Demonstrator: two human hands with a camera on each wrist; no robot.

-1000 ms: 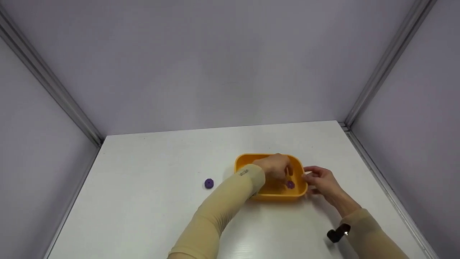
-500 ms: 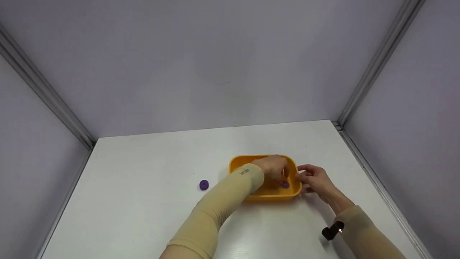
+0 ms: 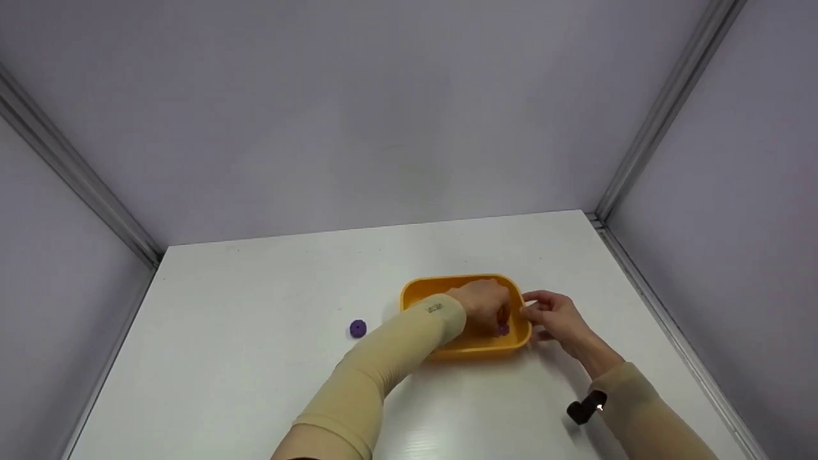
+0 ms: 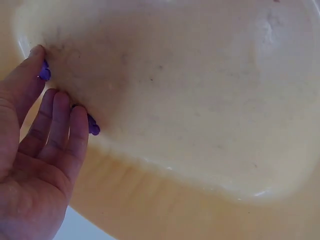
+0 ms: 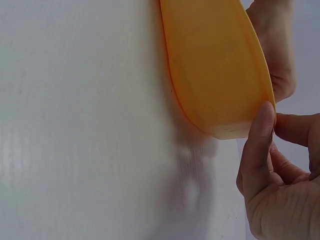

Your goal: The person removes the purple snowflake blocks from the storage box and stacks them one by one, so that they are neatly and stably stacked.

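A yellow plastic tub (image 3: 418, 292) stands on the white table, right of the middle. My left hand (image 3: 491, 309) reaches down into it. In the left wrist view that left hand (image 4: 47, 107) pinches a small purple piece (image 4: 93, 128) between thumb and fingers on the tub's floor (image 4: 200, 100). In the head view the same purple piece (image 3: 503, 330) peeks out under the fingers. My right hand (image 3: 543, 313) holds the tub's right rim; its thumb (image 5: 262, 135) presses the outer wall of the tub (image 5: 215, 65). A second purple piece (image 3: 358, 328) lies on the table left of the tub.
The white table (image 3: 255, 383) is walled by grey panels at the back and on both sides, with metal rails in the corners. A black wrist camera (image 3: 581, 409) sits on my right sleeve.
My left hand has sunk lower in the tub and its fingers have closed over the purple piece there. The right hand stays at the rim. The head view has drifted slightly.
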